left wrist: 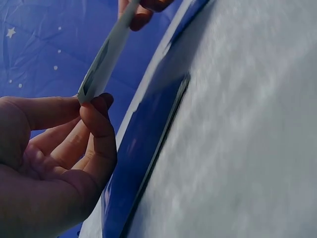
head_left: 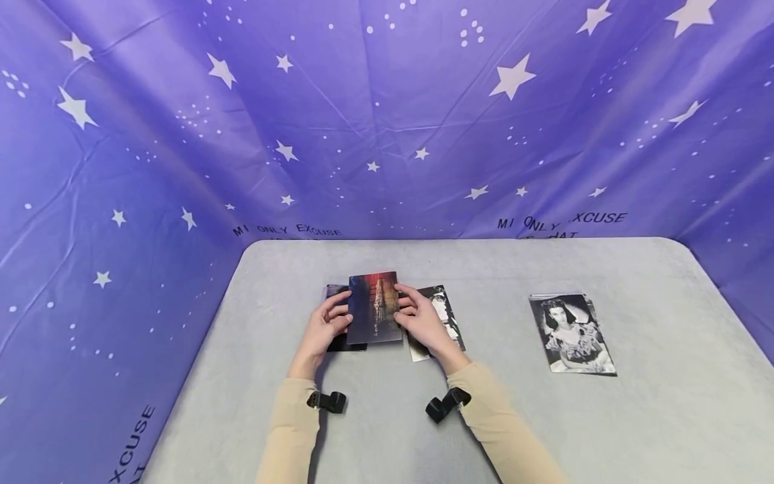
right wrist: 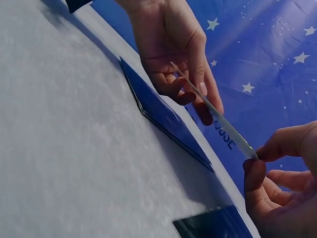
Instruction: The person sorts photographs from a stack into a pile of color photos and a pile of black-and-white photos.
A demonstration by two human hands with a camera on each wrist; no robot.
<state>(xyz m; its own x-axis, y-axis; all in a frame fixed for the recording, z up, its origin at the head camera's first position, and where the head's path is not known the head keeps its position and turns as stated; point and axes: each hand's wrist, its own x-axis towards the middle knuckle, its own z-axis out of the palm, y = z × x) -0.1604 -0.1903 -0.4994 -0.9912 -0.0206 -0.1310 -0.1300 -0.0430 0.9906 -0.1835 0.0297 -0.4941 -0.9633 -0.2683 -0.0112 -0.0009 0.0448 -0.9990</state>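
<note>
A picture postcard (head_left: 375, 308) with a lit tower under a red and blue sky is held up by both hands over the table. My left hand (head_left: 323, 329) pinches its left edge between thumb and fingers. On the opposite edge, my right hand (head_left: 423, 323) has the same pinch. Seen almost edge-on in the left wrist view, the postcard (left wrist: 106, 64) shows its pale back. Partly hidden beneath it lies a dark pile of cards (head_left: 346, 343). Under the right hand are black-and-white cards (head_left: 455, 329), partly covered by the hand.
Farther right on the grey table (head_left: 496, 417) lies a slightly fanned pile of cards (head_left: 577, 336), topped by a black-and-white portrait. A purple star-patterned cloth (head_left: 387, 121) hangs behind and along the sides. Black wrist cameras (head_left: 449, 405) sit on both sleeves.
</note>
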